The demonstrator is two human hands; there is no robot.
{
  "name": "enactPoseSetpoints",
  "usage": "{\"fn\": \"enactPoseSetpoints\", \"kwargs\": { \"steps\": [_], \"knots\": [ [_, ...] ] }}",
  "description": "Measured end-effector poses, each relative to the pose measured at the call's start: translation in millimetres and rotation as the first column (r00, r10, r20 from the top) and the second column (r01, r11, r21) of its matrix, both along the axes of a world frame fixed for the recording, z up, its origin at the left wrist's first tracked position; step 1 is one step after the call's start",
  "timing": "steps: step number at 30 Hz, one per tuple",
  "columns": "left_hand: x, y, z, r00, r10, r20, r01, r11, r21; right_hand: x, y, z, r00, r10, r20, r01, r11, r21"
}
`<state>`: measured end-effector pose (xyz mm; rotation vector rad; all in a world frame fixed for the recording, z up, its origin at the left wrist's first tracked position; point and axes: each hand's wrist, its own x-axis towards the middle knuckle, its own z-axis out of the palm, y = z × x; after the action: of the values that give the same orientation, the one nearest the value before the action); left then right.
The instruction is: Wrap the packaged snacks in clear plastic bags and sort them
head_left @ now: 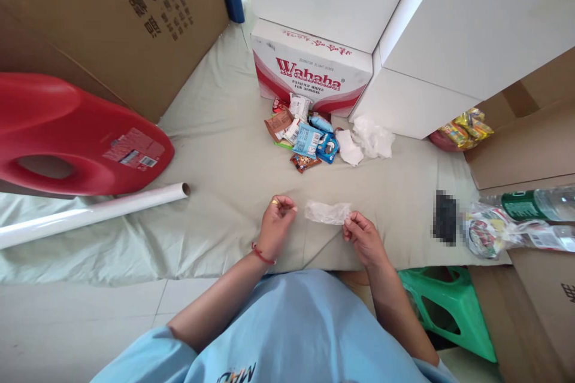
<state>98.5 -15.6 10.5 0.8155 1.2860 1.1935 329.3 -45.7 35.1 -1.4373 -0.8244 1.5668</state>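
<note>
My right hand (360,236) pinches the right end of a crumpled, see-through strip like a clear plastic bag (327,213) between thumb and forefinger. The strip stretches leftward, low over the cloth-covered surface (224,161). My left hand (278,221) is at its left, a small gap away, with fingers curled toward the thumb and nothing showing in them. Beyond both hands lies a pile of small wrapped snack packets (308,137). White tissue-like paper (349,148) and a crumpled clear plastic bag (374,136) rest beside that pile.
Behind the packets stands a Wahaha water carton (314,69) against white cabinets (431,30). To the left are a red jug (81,137), a white roll (94,212) and a cardboard box (121,30). Plastic bottles (534,204) lie at right, above a green stool (453,305).
</note>
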Motion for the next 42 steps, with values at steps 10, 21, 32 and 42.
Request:
{"fn": "enactPoseSetpoints", "kwargs": {
  "steps": [10,21,32,42],
  "knots": [
    [9,-7,23.6,0.699,-0.306,-0.647,0.601,0.742,0.299,-1,2,10,0.992,0.061,-0.111,-0.059,0.998,0.026],
    [19,-14,16.5,0.806,-0.166,-0.568,0.42,0.836,0.352,-33,5,-8,0.989,0.052,0.136,-0.07,0.989,0.131],
    [4,1,9.7,0.917,-0.118,0.381,0.189,0.97,-0.154,11,6,0,0.993,0.109,0.047,-0.108,0.994,-0.029],
    [11,-3,18.5,0.966,-0.258,0.009,0.258,0.966,-0.032,-11,7,10,0.896,-0.197,0.398,0.086,0.956,0.28]
  ]
}}
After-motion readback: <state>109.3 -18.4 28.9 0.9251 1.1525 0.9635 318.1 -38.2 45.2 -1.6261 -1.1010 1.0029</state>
